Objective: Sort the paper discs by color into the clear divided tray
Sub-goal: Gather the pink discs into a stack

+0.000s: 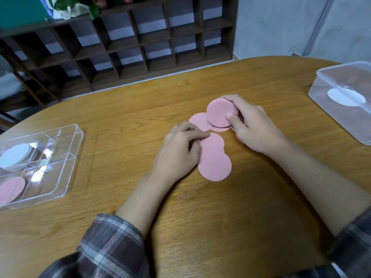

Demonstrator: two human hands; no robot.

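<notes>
Several pink paper discs lie at the table's middle. My right hand (249, 125) grips a small stack of pink discs (219, 113), tilted up off the table, thumb on its face. My left hand (180, 149) pinches the edge of a pink disc (212, 143) that overlaps another pink disc (215, 167) nearer me. More pink discs (200, 122) lie flat between the hands. The clear divided tray (68, 157) sits at the left, holding white discs (16, 155) in a far compartment and pink discs (11, 189) in a near one.
A clear plastic box (329, 85) with a white disc (345, 97) inside stands at the right edge of the wooden table (200, 217). A dark wooden shelf unit (130, 47) stands behind the table's far edge.
</notes>
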